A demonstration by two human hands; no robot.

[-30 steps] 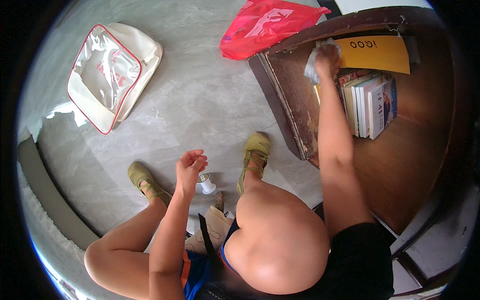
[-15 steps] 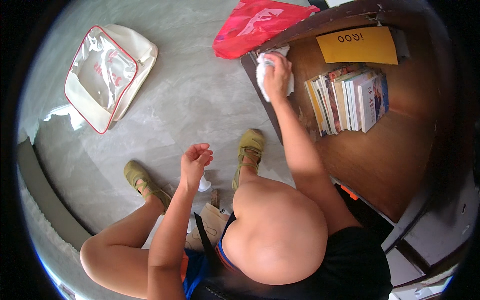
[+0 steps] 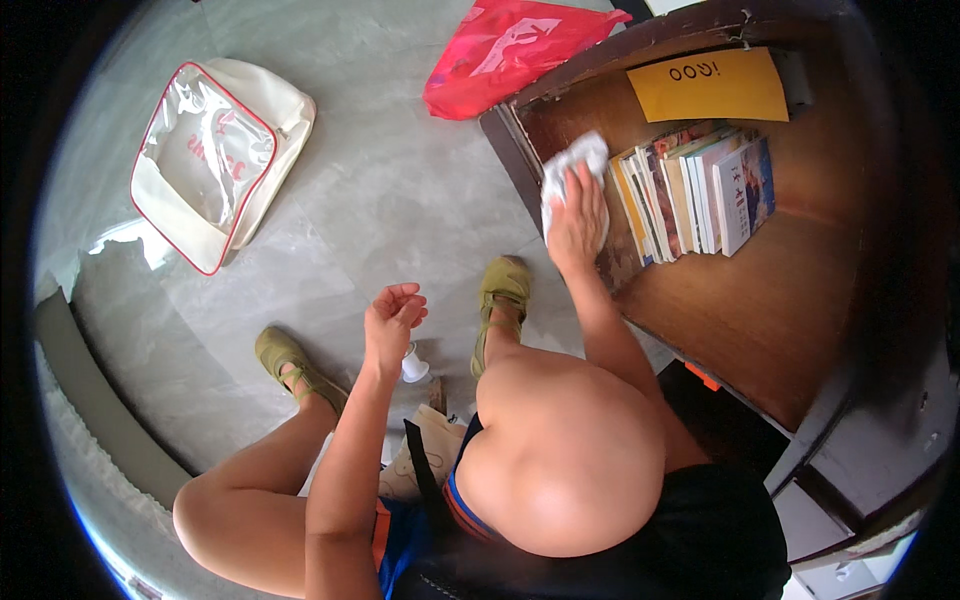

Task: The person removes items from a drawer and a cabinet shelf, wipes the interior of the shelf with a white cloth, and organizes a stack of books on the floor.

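My right hand (image 3: pixel 577 222) presses a crumpled white cloth (image 3: pixel 578 160) onto the front edge of a brown wooden cabinet shelf (image 3: pixel 730 310). Its fingers lie spread over the cloth, which sits just left of a row of books (image 3: pixel 690 195). The books stand side by side with pale, orange and coloured covers. Above the floor, between my legs, my left hand (image 3: pixel 393 318) hangs with loosely bent fingers, thumb apart and nothing in them. Just below it, a small white object with a round, flared end (image 3: pixel 414 366) is partly hidden by my wrist.
A yellow card (image 3: pixel 710 85) with writing leans behind the books. A red plastic bag (image 3: pixel 510 55) lies by the cabinet's far corner. On the grey floor at left rests a white bag with a clear panel and red trim (image 3: pixel 215 160). My green shoes (image 3: pixel 503 285) stand near the cabinet.
My right hand has slid the cloth nearer to me along the shelf's front edge, from the far corner to beside the books. My left hand keeps about the same pose.
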